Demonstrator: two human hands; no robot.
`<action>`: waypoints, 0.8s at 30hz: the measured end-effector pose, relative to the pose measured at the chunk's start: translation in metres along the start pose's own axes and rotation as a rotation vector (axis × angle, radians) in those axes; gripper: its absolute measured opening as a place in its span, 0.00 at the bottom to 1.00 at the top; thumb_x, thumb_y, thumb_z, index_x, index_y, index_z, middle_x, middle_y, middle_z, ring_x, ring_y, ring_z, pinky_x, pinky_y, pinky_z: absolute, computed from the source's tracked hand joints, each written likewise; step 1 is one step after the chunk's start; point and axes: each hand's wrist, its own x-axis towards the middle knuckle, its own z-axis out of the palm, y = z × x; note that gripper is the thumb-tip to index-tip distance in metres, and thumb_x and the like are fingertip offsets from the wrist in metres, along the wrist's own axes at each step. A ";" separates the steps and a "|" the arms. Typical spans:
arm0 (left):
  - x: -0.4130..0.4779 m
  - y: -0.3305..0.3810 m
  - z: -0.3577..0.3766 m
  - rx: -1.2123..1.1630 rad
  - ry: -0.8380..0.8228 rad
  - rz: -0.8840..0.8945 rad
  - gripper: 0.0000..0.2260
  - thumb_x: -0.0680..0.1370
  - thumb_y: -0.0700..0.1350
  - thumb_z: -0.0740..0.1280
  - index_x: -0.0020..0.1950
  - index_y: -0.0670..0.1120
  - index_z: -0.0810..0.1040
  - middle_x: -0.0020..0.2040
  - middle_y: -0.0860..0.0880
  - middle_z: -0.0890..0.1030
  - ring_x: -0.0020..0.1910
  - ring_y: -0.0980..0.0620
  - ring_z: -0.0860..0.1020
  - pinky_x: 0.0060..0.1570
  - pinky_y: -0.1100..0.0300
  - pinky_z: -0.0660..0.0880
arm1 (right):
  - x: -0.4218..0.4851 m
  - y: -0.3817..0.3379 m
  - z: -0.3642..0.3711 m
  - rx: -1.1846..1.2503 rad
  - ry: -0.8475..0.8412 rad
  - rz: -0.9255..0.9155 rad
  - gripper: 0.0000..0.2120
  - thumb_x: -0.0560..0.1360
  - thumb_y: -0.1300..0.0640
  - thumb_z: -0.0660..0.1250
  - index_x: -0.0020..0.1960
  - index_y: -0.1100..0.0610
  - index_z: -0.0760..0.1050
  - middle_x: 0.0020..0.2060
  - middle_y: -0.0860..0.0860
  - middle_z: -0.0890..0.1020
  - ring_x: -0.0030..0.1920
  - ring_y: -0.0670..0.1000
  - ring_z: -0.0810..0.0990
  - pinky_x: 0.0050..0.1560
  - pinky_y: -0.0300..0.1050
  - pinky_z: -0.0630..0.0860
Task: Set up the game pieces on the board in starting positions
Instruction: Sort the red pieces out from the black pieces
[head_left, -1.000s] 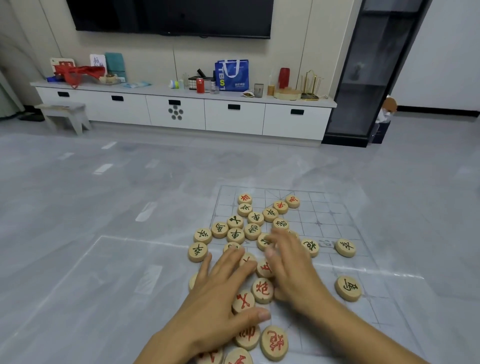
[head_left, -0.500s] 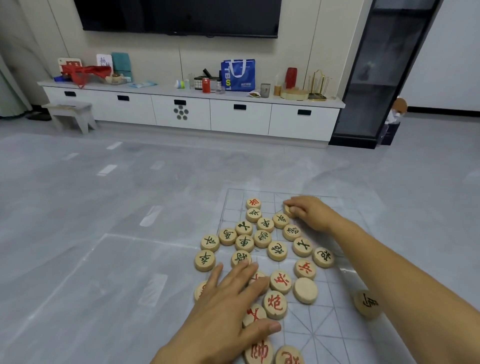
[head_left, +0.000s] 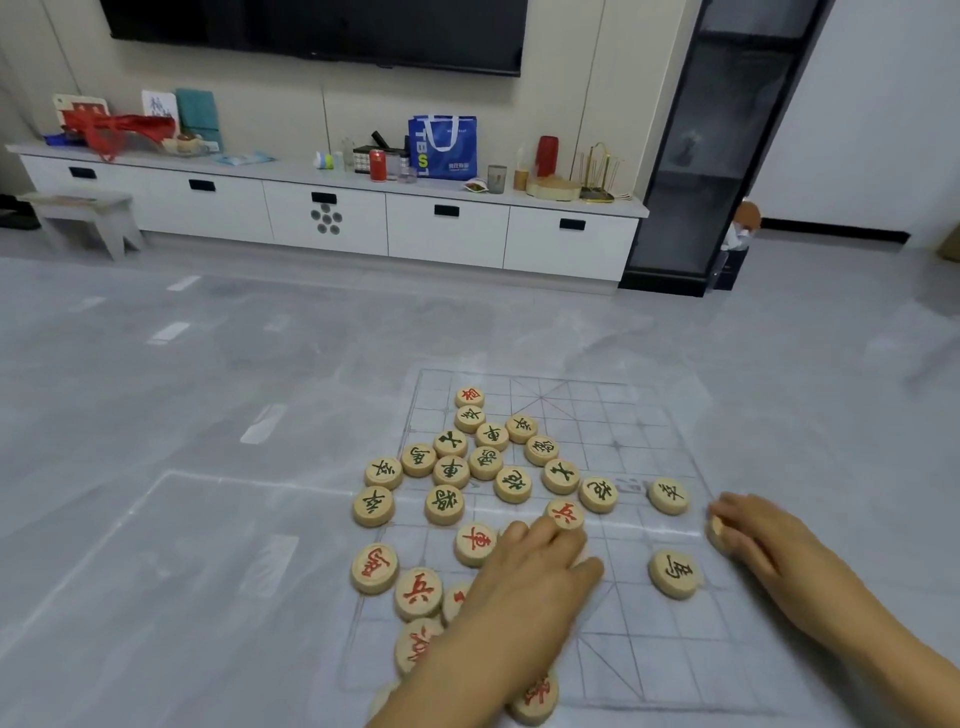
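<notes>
Update: right hand (head_left: 753, 540) pulled back from far end of board (head_left: 649, 654), fingers (head_left: 740, 514) curled round one piece (head_left: 718, 530) at its right edge; left hand (head_left: 530, 577) flat on pile (head_left: 452, 470), gripping nothing. We've barely started.

Each wooden disc on the board (head_left: 644, 431) carries one carved Chinese character. Just left of my left grip (head_left: 535, 571) lies a red 車 disc (head_left: 475, 543), and at its fingertips a red 兵 disc (head_left: 564, 514). A second red 兵 disc (head_left: 418, 592) sits by the board's left edge.

Farther off, in green, are a 車 disc (head_left: 451, 470), another 車 disc (head_left: 492, 435), a 士 disc (head_left: 450, 442) and a second 士 disc (head_left: 561, 475). A green 卒 disc (head_left: 668, 495) lies by the right edge, with what looks like a green 馬 disc (head_left: 674, 573) nearer me.

My right grip (head_left: 753, 540) pinches a rim-on disc (head_left: 718, 529) whose mark is hidden. Across the room, the blue bag (head_left: 442, 147) reads "TBS" sideways.
</notes>
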 end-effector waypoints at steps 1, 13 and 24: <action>0.001 0.000 -0.001 0.017 -0.007 -0.002 0.10 0.63 0.49 0.67 0.43 0.57 0.78 0.42 0.59 0.79 0.41 0.57 0.72 0.38 0.66 0.66 | -0.021 0.003 0.004 -0.012 0.023 -0.004 0.40 0.67 0.25 0.41 0.62 0.48 0.74 0.61 0.47 0.75 0.66 0.43 0.67 0.64 0.37 0.60; -0.007 -0.005 -0.031 -0.355 0.006 -0.249 0.13 0.75 0.53 0.64 0.56 0.50 0.69 0.54 0.53 0.71 0.49 0.51 0.71 0.43 0.59 0.62 | -0.063 -0.096 0.060 -0.279 0.092 -0.378 0.22 0.80 0.44 0.37 0.57 0.43 0.69 0.55 0.44 0.82 0.64 0.46 0.70 0.66 0.33 0.62; -0.024 -0.020 -0.034 -0.365 -0.018 -0.303 0.09 0.73 0.54 0.65 0.45 0.50 0.70 0.43 0.56 0.70 0.48 0.56 0.65 0.46 0.63 0.60 | -0.049 -0.114 0.052 -0.253 0.016 -0.243 0.30 0.80 0.45 0.36 0.52 0.39 0.79 0.53 0.38 0.82 0.56 0.42 0.79 0.50 0.34 0.76</action>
